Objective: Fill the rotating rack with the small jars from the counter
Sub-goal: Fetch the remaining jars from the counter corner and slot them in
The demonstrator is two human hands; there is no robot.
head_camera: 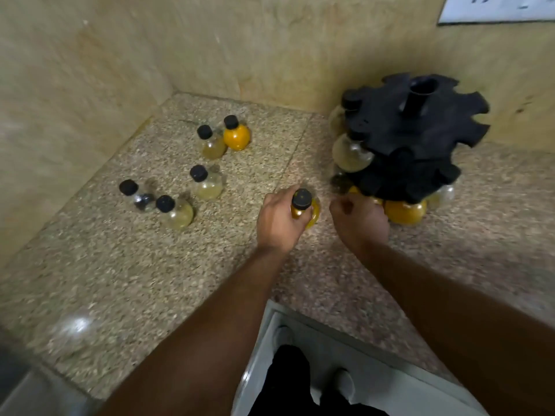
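**Head view.** Your left hand is curled round the held jar. It is a small round-bodied jar of orange contents with a black screw cap, and it is upright. It is at the speckled stone bench, but whether it rests on it cannot be told.

Your right hand lies between this jar and the rotating rack, with its fingers curled at the rack's foot. You cannot tell whether it grips anything.

The rack is black, with notched tiers round a central post. It stands at the right, near the tiled wall. It carries a racked pale jar on its left side and a low orange jar in the bottom tier, just beside your right hand.

Five jars stand loose at the left, well apart from the rack:
- a far orange jar, touching a far pale jar;
- a middle pale jar;
- a dark jar, just beside a near pale jar.
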